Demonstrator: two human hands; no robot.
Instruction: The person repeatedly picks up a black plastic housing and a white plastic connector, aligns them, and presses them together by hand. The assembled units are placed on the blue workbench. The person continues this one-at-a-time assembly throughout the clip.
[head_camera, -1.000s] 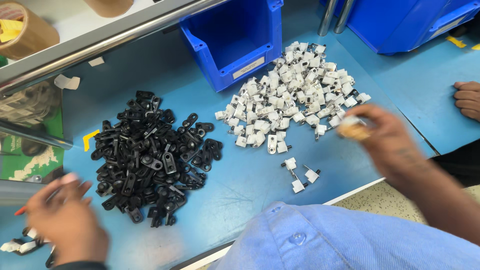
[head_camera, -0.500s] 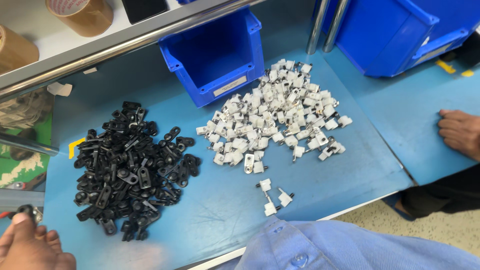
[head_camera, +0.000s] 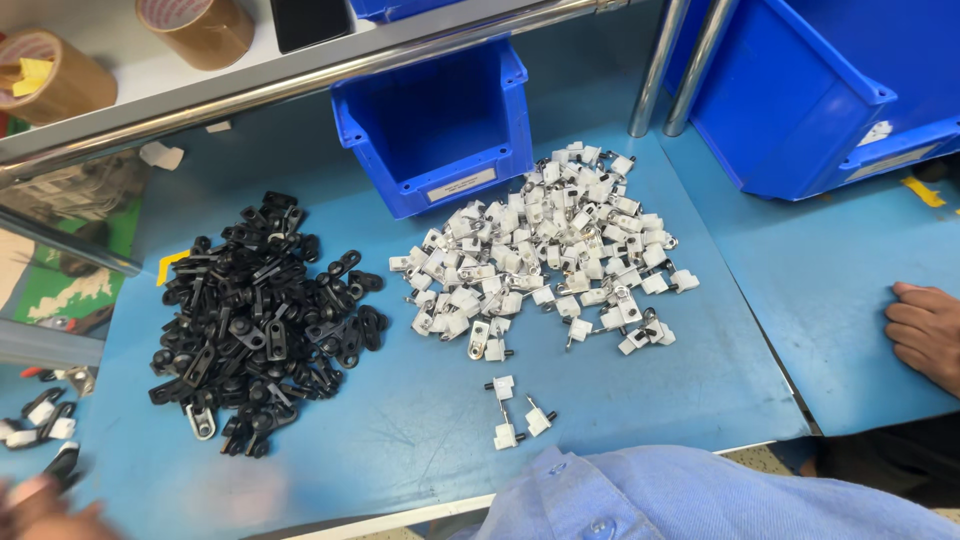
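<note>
At the far lower left corner, the person's left hand (head_camera: 45, 510) shows only as a blur at the frame edge, so whether it is open or closed cannot be told; it lies near a few assembled black-and-white clips (head_camera: 40, 420). A heap of black plastic clips (head_camera: 260, 320) sits on the blue surface (head_camera: 400, 430), then a heap of white clips (head_camera: 545, 255) before a small blue bin (head_camera: 430, 120), three loose white clips (head_camera: 515, 410) nearer. The right hand is out of view; a co-worker's hand (head_camera: 925, 330) rests at the right edge.
</note>
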